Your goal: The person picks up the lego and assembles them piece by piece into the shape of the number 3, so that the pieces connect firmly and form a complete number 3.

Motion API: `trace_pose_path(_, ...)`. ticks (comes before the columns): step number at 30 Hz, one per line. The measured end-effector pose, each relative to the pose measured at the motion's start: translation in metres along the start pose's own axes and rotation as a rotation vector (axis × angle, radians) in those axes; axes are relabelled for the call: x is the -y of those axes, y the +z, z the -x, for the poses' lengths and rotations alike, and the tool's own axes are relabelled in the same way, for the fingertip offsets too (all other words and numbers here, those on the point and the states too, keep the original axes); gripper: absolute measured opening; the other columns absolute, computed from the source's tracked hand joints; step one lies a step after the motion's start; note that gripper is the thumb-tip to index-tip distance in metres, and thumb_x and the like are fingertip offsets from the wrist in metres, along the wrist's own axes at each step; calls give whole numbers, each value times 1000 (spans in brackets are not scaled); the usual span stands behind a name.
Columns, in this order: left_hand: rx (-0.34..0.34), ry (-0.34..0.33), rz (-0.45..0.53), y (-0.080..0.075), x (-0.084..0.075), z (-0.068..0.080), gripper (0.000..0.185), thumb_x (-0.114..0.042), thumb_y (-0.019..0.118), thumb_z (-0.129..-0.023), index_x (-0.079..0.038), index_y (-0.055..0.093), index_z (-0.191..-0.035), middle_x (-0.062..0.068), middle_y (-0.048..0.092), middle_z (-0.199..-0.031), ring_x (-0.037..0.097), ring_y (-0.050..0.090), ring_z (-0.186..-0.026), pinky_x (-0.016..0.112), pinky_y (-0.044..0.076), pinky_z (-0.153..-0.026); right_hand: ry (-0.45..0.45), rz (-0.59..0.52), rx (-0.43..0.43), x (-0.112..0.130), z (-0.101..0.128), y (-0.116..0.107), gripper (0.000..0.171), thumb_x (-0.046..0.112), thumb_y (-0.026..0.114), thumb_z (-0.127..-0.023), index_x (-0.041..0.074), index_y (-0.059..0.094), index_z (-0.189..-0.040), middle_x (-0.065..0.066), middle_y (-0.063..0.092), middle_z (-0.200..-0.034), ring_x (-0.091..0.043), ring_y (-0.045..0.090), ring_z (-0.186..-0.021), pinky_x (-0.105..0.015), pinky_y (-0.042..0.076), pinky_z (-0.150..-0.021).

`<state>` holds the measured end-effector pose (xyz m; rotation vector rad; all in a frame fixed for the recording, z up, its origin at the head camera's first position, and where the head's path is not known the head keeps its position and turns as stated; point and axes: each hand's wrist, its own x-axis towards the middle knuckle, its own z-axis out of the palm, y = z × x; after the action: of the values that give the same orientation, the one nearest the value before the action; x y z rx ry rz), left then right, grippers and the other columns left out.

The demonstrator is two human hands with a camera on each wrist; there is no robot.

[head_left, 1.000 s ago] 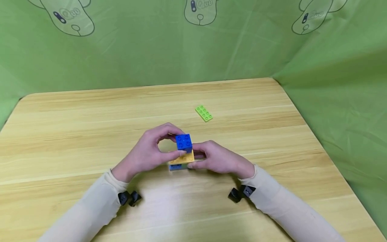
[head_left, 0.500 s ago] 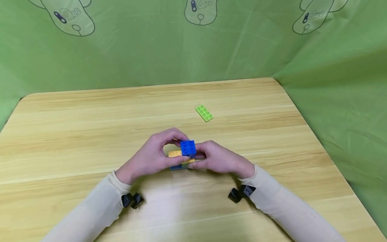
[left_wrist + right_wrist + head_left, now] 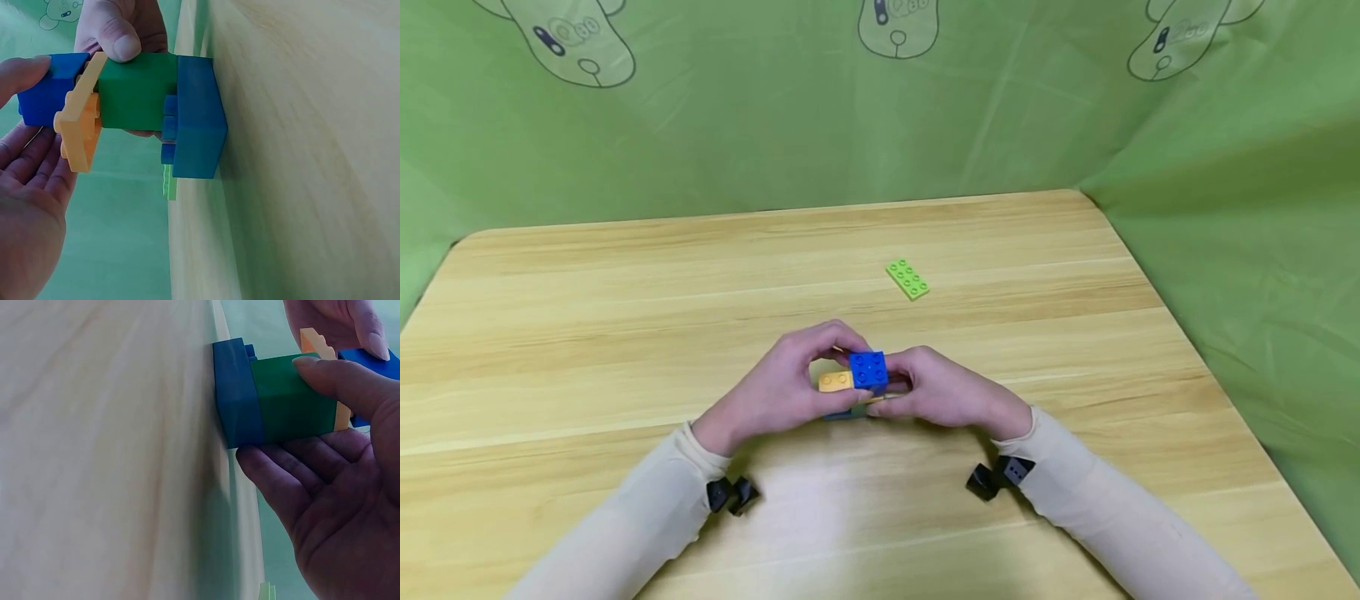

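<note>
here the left hand [image 3: 775,392] pinches the small blue brick [image 3: 868,369] atop the yellow plate [image 3: 836,382], left of the stack's upright axis; the right hand [image 3: 947,396] grips the green block [image 3: 294,400] opposite, stack standing near the lime plate [image 3: 907,279].

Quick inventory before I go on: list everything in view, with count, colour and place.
top blue brick: 1, blue, top of the stack, on the yellow plate
yellow plate: 1, yellow, under the top blue brick, juts out to the left
green brick: 1, dark green, under the plate
bottom blue brick: 1, blue, base of the stack, on the table
lime plate: 1, lime green, lies alone behind the stack
table: 1, light wood
backdrop: 1, green cloth with cartoon prints
left hand: 1, pinches the top blue brick
right hand: 1, grips the green brick
</note>
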<state>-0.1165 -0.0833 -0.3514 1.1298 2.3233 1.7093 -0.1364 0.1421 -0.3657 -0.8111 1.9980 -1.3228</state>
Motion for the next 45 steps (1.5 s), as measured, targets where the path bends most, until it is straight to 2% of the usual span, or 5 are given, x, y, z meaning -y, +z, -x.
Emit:
trace_pose_path(7,11,-5,-16,0,0,1,29,-9,81,-82,-11,66,-106,-6,64,-102,12,62,-95,31,52,-89,2,-17,8,-1,0,-1,26,6,76,-87,-1,68,-111,-4,70,-105,-17,66,-100,-32,53,-90)
trace_pose_path(16,10,-29,-25,0,1,1,28,-10,83,-80,-11,68,-103,-8,64,-97,11,64,-91,31,52,-89,-4,-39,16,-1,0,-1,30,5,75,-87,-2,67,-115,-5,70,-109,-17,67,-102,-32,53,-90)
trace_pose_path(23,7,-4,-23,0,1,0,28,-8,84,-79,-10,68,-102,-7,63,-97,12,63,-90,31,53,-86,3,-55,14,-1,0,-1,30,6,75,-88,-2,67,-115,-5,70,-110,-18,66,-103,-31,52,-91)
trace_pose_path(38,11,0,-101,-2,-3,2,27,-10,83,-80,-9,67,-102,-6,62,-96,11,61,-90,29,52,-84,15,-18,13,1,-2,-1,31,8,74,-88,-1,66,-117,-5,69,-110,-16,66,-103,-30,52,-90)
trace_pose_path(45,18,-30,-127,-1,-3,1,29,-11,84,-79,-8,67,-102,-6,62,-95,10,61,-90,26,53,-84,12,-34,22,1,-1,-1,31,8,74,-89,-1,66,-117,-5,69,-111,-17,65,-103,-31,52,-91)
